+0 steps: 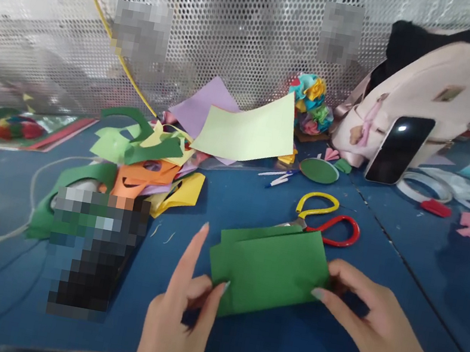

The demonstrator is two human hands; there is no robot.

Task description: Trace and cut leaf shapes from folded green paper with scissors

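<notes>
A folded sheet of green paper (pixel 267 273) is held up above the blue table, its two layers slightly offset at the top left. My left hand (pixel 187 307) pinches the lower left corner between thumb and a bent finger, while the index finger points up, off the paper. At the right edge, my right hand (pixel 368 312) grips the paper between thumb and fingers; some fingertips are hidden behind it. Just beyond the paper lie scissors (pixel 327 219) with one yellow and one red handle. Their blades are mostly covered by the paper.
Coloured paper scraps (pixel 150 167) are heaped at the left, near a dark, pixelated phone-like object (pixel 95 272). Pale green paper (pixel 247 129) lies at the back by a perforated metal wall (pixel 242 31). A phone (pixel 398 150) leans on a pale backpack (pixel 431 95), beside tape rolls (pixel 424 186).
</notes>
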